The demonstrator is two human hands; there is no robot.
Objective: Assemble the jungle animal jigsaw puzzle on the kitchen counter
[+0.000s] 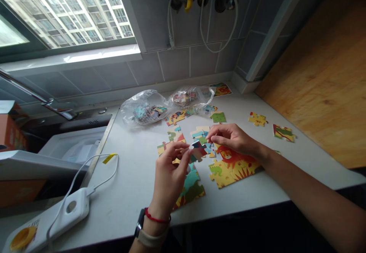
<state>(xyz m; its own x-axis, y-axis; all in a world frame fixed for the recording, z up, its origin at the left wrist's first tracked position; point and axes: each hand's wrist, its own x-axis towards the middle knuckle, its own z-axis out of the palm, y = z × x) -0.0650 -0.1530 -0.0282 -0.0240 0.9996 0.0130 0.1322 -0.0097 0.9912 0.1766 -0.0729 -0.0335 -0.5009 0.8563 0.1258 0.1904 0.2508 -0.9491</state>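
Observation:
My left hand [171,167] pinches a puzzle piece [198,152] between thumb and fingers, raised a little over the counter. Across from it, my right hand [233,138] is curled in a loose pinch over small blue and green pieces; whether a piece sits in its fingertips I cannot make out. Under my right wrist lies a joined yellow section [228,173] with a red lion, partly covered by the forearm. A teal and green section [191,188] lies beside my left hand, which hides part of it. Loose pieces [174,133] are scattered behind my hands.
Two clear plastic bags of pieces [147,111] [185,97] stand at the back of the white counter [128,184]. Loose pieces [258,119] [283,133] lie at right. A white power strip [77,207] with a cable lies at left, near the sink [97,125]. A wooden panel [320,77] borders the right.

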